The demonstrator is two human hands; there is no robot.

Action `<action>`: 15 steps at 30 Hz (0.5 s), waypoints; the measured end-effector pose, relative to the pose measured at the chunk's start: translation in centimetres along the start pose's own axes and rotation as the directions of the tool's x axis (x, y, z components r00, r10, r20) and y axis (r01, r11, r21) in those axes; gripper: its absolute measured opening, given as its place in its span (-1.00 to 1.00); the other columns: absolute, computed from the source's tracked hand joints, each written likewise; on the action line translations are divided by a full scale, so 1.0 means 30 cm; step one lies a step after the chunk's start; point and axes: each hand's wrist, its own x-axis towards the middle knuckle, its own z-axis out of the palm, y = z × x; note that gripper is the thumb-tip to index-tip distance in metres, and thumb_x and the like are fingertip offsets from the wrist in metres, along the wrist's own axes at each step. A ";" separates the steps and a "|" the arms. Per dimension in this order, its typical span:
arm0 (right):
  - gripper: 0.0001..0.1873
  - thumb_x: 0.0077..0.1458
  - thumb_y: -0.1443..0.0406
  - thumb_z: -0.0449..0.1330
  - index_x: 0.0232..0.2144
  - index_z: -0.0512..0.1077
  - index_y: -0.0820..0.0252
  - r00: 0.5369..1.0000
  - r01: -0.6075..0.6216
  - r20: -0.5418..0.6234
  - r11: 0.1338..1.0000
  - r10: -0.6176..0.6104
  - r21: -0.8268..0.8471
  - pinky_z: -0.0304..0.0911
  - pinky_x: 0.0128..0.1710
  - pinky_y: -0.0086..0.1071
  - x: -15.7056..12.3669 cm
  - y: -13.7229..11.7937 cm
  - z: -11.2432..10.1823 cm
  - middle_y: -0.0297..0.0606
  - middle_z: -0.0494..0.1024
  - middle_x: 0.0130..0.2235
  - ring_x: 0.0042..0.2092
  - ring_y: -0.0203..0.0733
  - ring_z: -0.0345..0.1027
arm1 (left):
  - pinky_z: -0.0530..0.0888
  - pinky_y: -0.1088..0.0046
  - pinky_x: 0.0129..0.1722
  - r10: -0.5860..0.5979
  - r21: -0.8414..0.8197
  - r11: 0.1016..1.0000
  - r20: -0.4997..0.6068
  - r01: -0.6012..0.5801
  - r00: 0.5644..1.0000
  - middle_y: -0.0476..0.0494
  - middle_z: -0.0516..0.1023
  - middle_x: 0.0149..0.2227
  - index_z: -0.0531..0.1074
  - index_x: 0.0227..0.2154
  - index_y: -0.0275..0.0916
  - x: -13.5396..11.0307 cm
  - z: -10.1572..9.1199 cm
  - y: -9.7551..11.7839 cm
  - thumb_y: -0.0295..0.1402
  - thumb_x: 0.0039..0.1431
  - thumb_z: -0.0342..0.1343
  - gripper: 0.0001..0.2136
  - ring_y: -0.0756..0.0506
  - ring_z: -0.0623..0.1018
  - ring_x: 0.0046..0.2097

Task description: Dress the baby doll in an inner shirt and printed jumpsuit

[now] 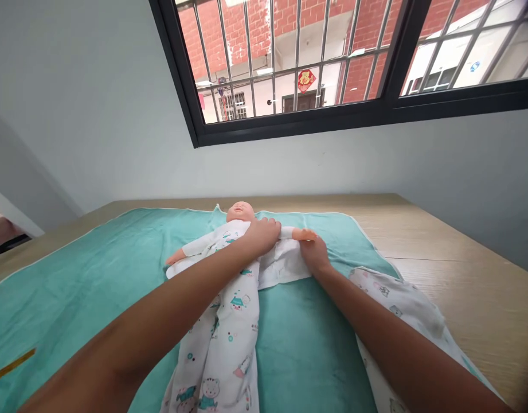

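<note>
A baby doll (241,211) lies on its back, head toward the wall, in a white printed garment (229,321). Its arms stretch out to both sides in white sleeves. My left hand (264,234) is closed around the doll's sleeve near the shoulder at the right of the picture. My right hand (315,255) is closed at the outer edge of a plain white cloth part (283,265) of the clothing, spread below that arm. The doll's hand (304,234) rests against my right fingers. My forearm covers part of the doll's chest.
A turquoise blanket (96,275) lies under the doll on a wooden tabletop (470,275). Another white printed cloth (397,298) lies at the right, partly under my right forearm. A yellow-brown strip (12,367) is at the lower left. A barred window (289,63) is above.
</note>
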 end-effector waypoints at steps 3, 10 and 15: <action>-0.74 0.00 0.18 0.04 -0.37 0.45 0.18 0.990 -0.064 -0.106 0.970 0.091 0.236 0.28 -0.22 -0.25 0.027 0.013 -0.021 -0.17 0.56 -0.27 -0.20 -0.03 0.41 | 0.39 0.22 -0.23 -0.045 -0.013 0.999 -0.022 0.045 0.999 -0.36 0.49 -0.16 0.39 -0.12 -0.40 -0.010 -0.010 0.025 -0.48 0.22 -0.06 -0.78 -0.28 0.50 -0.11; -0.85 -0.14 0.25 0.18 -0.42 0.41 0.15 0.871 -0.310 -0.030 0.596 0.490 0.741 0.29 -0.41 -0.43 0.078 0.010 -0.088 -0.33 0.54 -0.38 -0.37 -0.27 0.42 | 0.41 0.20 -0.19 -0.010 -0.149 0.989 -0.179 -0.017 0.984 -0.27 0.51 -0.18 0.43 -0.20 -0.32 -0.103 0.000 0.086 -0.25 0.23 0.05 -0.77 -0.24 0.50 -0.13; -0.85 -0.10 0.23 0.18 -0.41 0.44 0.15 0.896 -0.294 -0.077 0.714 0.437 0.635 0.29 -0.41 -0.46 0.090 0.015 -0.134 -0.31 0.56 -0.34 -0.34 -0.28 0.43 | 0.41 0.25 -0.04 -0.113 -0.454 0.883 -0.455 -0.122 0.883 -0.15 0.55 -0.12 0.44 -0.20 -0.22 -0.305 -0.002 0.011 -0.29 0.29 -0.02 -0.82 -0.14 0.50 -0.05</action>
